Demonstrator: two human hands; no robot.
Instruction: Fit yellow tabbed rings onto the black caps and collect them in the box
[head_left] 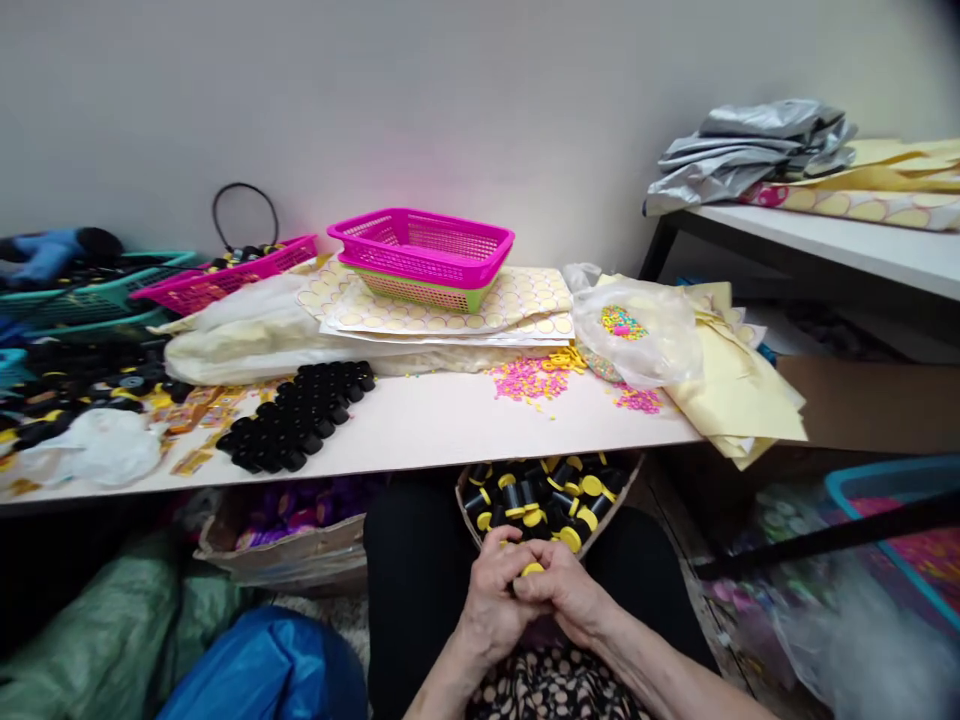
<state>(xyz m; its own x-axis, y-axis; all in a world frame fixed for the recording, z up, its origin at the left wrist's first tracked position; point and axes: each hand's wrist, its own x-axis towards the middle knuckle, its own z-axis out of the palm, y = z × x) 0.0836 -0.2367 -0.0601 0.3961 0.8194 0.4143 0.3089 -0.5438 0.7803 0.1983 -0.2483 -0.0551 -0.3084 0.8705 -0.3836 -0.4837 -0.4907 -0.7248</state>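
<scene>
My left hand [496, 592] and my right hand [564, 588] meet above my lap, fingers closed together. Between them shows a round yellow cap [532, 569], with my right thumb beside it; whatever lies under the cap is hidden by my fingers. Just beyond my hands, a cardboard box [463, 500] between my knees holds many small black canisters [514, 497] with yellow caps. On the white table [450, 420] past the box, open black canisters [300, 415] stand in tight rows. Small pink and yellow pieces [529, 379] lie in a loose heap to their right.
A pink basket [420, 250] sits in a green one [420, 290] on patterned sheets. A clear bag [660, 335] with colourful beads lies at right. Cluttered baskets [112, 290] stand at left. A blue sack [270, 665] and a box of purple packets [292, 560] are below the table.
</scene>
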